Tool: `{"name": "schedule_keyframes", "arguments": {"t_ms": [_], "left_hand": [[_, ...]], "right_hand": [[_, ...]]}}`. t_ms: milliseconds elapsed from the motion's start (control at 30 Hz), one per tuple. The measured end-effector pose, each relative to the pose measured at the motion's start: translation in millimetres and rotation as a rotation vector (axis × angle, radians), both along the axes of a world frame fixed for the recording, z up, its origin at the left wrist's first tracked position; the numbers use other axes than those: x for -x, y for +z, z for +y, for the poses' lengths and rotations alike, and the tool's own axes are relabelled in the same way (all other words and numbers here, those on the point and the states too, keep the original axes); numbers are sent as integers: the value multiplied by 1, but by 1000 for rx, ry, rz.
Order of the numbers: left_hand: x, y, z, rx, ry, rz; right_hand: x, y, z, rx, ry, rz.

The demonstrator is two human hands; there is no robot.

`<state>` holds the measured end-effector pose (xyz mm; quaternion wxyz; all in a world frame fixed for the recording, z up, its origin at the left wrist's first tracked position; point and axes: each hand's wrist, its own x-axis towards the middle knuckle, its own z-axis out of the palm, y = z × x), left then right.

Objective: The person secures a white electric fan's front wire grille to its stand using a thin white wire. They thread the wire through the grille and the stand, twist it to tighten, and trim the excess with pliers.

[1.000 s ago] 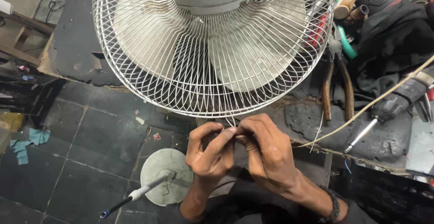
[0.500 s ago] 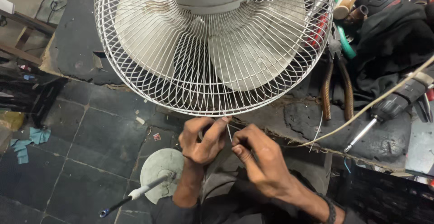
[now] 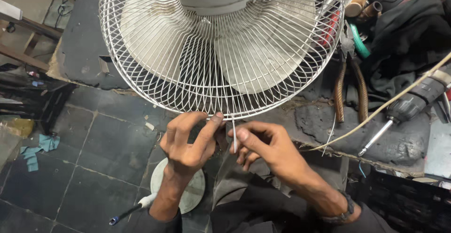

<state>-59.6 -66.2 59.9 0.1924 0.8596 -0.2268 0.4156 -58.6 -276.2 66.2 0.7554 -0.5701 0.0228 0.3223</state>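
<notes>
Head view: left hand (image 3: 188,143) touches the lower rim of the wire fan guard (image 3: 221,50), which stands on the table (image 3: 329,120); right hand (image 3: 268,148), grip pinching a thin white tie (image 3: 234,136). Guard likely light, springy; best held at rim.

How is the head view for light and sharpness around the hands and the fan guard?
Head view: the white fan guard is brightly lit and sharp; left hand and right hand are evenly lit, barely blurred; the floor is dim, and the bench's right end sits in deep shadow.

left hand (image 3: 188,143) raised, right hand (image 3: 268,151) pinching
</notes>
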Motion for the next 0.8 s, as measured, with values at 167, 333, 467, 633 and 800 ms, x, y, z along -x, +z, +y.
{"name": "schedule_keyframes", "arguments": {"t_ms": [167, 333, 467, 633, 800], "left_hand": [[1, -1, -2, 5, -1, -6], [2, 2, -4, 6, 20, 3], [5, 8, -3, -12, 42, 46], [11, 13, 3, -129, 133, 47], [6, 17, 25, -217, 94, 21]], "right_hand": [[-2, 1, 9, -225, -112, 142], [-2, -4, 23, -188, -227, 151], [2, -8, 27, -138, -290, 118], [2, -8, 27, -74, -297, 40], [5, 1, 24, 55, -357, 16]]}}
